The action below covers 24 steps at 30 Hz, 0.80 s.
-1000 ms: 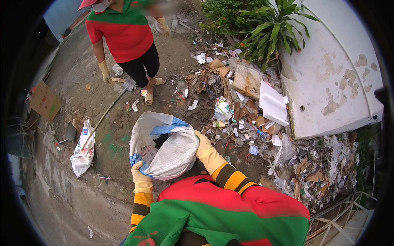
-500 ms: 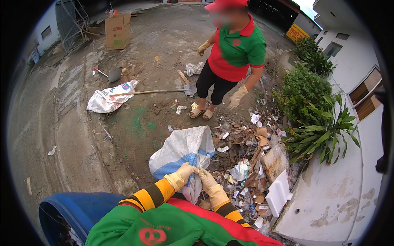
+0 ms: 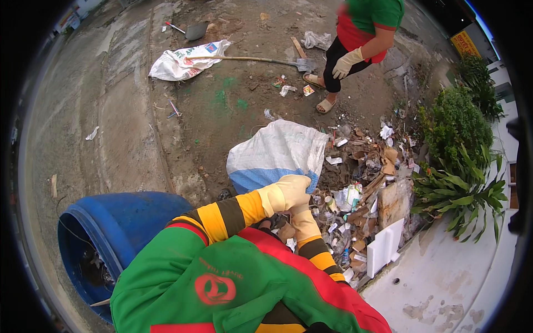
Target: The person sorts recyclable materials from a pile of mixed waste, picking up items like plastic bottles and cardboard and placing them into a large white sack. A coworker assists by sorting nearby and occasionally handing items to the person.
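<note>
A white woven sack (image 3: 273,149) with a blue band stands bulging on the dirt in front of me. My left hand (image 3: 288,192), in a cream rubber glove, is closed on the gathered end of the sack nearest me. Just below it, my right hand (image 3: 304,221), gloved alike, is pressed against the left one, and its fingers are mostly hidden. A heap of mixed rubbish (image 3: 355,197), with plastic, paper and cardboard, lies right of the sack.
A blue plastic barrel (image 3: 130,219) lies on its side at my left. Beyond the sack are a long-handled shovel (image 3: 252,59), a flat printed sack (image 3: 180,62) and a dustpan (image 3: 196,31). A co-worker (image 3: 355,47) stands far right, near plants (image 3: 452,180) and a white foam slab (image 3: 385,248).
My view has tilted down and shifted left. My left hand has come over the right one at the sack's gathered end. The co-worker has turned and stepped to the right.
</note>
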Available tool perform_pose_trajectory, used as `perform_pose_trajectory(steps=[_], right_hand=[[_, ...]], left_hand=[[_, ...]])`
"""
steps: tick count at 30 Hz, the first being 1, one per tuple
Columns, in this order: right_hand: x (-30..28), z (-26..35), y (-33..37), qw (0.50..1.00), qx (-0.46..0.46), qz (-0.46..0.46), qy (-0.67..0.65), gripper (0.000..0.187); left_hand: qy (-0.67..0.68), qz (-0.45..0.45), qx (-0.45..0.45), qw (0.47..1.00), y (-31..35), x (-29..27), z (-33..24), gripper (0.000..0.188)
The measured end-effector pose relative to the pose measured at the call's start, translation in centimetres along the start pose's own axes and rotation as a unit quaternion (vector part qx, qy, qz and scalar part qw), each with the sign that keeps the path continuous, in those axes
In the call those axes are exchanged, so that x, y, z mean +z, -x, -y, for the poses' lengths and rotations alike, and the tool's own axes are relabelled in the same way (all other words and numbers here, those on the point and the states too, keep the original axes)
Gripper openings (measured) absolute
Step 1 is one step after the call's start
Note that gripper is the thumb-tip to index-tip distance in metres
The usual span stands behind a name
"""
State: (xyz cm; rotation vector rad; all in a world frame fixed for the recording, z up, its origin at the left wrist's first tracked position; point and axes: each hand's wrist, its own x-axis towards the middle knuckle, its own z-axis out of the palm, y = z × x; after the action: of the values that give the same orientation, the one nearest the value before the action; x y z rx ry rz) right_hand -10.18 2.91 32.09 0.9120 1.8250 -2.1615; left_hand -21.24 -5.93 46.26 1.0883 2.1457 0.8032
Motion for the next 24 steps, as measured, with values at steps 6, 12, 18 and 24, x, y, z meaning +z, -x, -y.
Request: perform_pose_trajectory(steps=[6,12,18,24], right_hand=[[-0.8,1.1,3.9,0.998,-0.012,-0.034,0.046,0.009],[-1.3,2.9,2.3,0.846,-0.137,0.079,0.51,0.02],[-4.2,3.4,0.9,0.734,-0.212,0.182,0.619,0.019],[-3.9,2.9,1.4,0.968,0.086,0.016,0.234,0.022]], left_hand=[[0.075,-0.169,-0.142,0.973,-2.4,-2.7,4.0,0.09],[0.041,-0.023,-0.313,0.948,-7.6,4.7,5.3,0.12],[0.03,0.061,-0.442,0.894,-6.1,10.6,15.3,0.108],[0.275,0.036,-0.377,0.883,-1.5,10.2,18.0,0.041]])
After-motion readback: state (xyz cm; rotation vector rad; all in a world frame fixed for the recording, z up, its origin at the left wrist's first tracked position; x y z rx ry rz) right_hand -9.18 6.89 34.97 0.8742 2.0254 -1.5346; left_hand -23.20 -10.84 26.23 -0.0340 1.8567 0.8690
